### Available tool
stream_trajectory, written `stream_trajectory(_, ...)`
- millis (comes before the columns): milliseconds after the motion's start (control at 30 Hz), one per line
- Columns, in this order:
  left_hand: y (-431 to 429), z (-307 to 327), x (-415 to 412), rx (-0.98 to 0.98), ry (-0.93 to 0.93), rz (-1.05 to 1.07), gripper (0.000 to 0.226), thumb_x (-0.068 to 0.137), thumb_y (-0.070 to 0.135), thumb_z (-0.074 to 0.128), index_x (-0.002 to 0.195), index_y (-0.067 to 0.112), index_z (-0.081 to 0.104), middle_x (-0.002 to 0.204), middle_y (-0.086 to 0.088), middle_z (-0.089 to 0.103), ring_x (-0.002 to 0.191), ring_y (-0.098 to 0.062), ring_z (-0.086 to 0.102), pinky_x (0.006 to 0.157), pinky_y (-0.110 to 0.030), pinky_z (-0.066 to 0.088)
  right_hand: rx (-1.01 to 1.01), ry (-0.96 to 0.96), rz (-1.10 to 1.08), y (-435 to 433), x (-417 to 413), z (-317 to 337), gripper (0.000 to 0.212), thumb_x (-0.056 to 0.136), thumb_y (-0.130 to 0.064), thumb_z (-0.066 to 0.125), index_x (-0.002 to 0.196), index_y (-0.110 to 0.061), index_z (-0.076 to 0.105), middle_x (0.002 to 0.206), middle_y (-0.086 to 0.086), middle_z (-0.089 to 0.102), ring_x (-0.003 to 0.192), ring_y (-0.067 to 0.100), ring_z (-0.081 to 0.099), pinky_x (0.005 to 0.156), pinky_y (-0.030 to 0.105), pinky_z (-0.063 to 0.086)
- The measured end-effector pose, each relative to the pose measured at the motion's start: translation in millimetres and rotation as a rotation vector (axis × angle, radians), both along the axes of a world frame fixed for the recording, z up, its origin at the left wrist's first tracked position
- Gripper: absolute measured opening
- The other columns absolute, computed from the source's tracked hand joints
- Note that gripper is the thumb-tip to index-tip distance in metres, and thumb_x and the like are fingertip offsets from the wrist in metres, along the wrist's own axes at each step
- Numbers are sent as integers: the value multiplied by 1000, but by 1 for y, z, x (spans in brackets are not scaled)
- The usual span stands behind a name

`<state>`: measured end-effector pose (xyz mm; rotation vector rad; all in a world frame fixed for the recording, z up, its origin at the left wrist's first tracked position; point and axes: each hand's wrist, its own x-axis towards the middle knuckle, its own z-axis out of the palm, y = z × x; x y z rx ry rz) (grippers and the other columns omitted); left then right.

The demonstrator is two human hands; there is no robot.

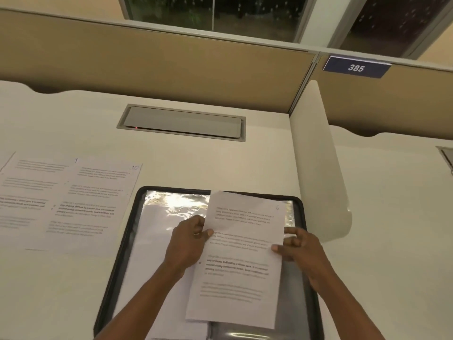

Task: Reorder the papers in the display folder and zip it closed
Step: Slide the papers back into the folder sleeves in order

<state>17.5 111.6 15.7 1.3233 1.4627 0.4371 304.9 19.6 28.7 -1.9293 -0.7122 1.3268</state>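
- Head view: the open display folder [176,189] lies flat at the near edge of the surface [220,163], roughly midway along it, with its black zip border running round shiny clear sleeves [171,204].
- A printed sheet [242,261], hand-marked 6 in its top corner, is held over the right half of the folder.
- The left grip [190,239] pinches the sheet's left edge, thumb on top.
- The right grip [301,249] pinches the right edge, thumb on the paper; the fingers behind the page are partly hidden.
- More loose pages [95,204], the upper one marked 10, lie overlapped toward the left edge of the surface, just beside the folder.
- Handling, as I judge it: the sheet is light and limp and creases easily, so holding both long edges keeps it flat enough to feed into a sleeve.
- The sleeves look slick and floppy, so one probably needs holding open at its mouth.
- The folder itself should be stiffer; take the zip by its pull, which I cannot see here.
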Motion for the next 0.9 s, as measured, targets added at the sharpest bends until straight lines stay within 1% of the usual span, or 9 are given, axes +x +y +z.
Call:
stream_trajectory(67, -6, 3, 3, 40, 49, -14, 8, 101, 24, 71, 94, 21, 69, 90, 6, 80, 83, -16, 77, 81, -50, 65, 50, -45, 29, 17, 8, 6, 53, 73, -4, 93, 118, -14, 66, 96, 4, 81, 89, 22, 79, 80, 39, 65)
stream_trajectory(133, -13, 9, 8, 61, 90, -7, 9, 102, 25, 70, 94, 24, 67, 90, 7, 79, 82, -13, 76, 81, -47, 65, 107, -128, 88, 34, 17, 12, 53, 69, -7, 96, 113, -18, 69, 99, 3, 80, 88, 20, 78, 77, 36, 65)
stream_trajectory(233, -23, 19, 17, 78, 106, 30, 7, 102, 22, 70, 96, 22, 67, 90, 10, 80, 80, -8, 76, 78, -40, 65, 167, -238, 238, 65, 32, 24, 48, 66, -12, 99, 106, -25, 75, 93, 5, 77, 86, 21, 76, 78, 37, 63)
stream_trajectory(433, -25, 37, 38, 98, 99, 125, 5, 103, 22, 69, 98, 20, 68, 89, 10, 80, 77, -8, 77, 75, -41, 65, 60, -476, 927, 128, 32, 52, 46, 69, -31, 98, 108, -24, 75, 102, -8, 73, 89, 9, 68, 81, 28, 55)
stream_trajectory(500, -22, 41, 45, 114, 88, 155, 5, 102, 22, 70, 98, 21, 69, 89, 10, 80, 77, -10, 77, 76, -44, 66, 37, -555, 1082, 144, 25, 58, 45, 72, -32, 96, 110, -21, 75, 103, -7, 74, 91, 13, 69, 80, 28, 55)
stream_trajectory(633, -14, 45, 60, 149, 47, 284, 9, 99, 27, 75, 95, 22, 70, 89, 7, 80, 78, -14, 78, 78, -48, 66, 75, -665, 1174, 175, 24, 69, 49, 75, -26, 94, 119, -18, 76, 105, -1, 74, 97, 20, 69, 76, 29, 50)
stream_trajectory(733, -12, 38, 72, 153, 96, 440, 16, 95, 35, 79, 92, 23, 70, 87, 5, 78, 81, -16, 76, 80, -47, 64, 122, -784, 1172, 203, 36, 74, 54, 76, -28, 93, 124, -17, 73, 110, 2, 71, 101, 23, 66, 78, 32, 50)
stream_trajectory(833, -16, 25, 88, 134, 341, 477, 25, 93, 44, 79, 100, 24, 67, 95, 6, 73, 93, -22, 72, 85, -44, 60, 150, -925, 1143, 237, 55, 80, 59, 76, -30, 93, 128, -16, 71, 120, 9, 69, 108, 29, 64, 87, 38, 54)
stream_trajectory(900, -22, 15, 102, 78, 573, 375, 37, 94, 50, 75, 113, 21, 63, 110, 1, 71, 105, -29, 69, 88, -42, 56, 165, -1001, 1108, 259, 67, 83, 61, 75, -31, 94, 129, -17, 69, 124, 12, 68, 112, 34, 63, 87, 38, 53)
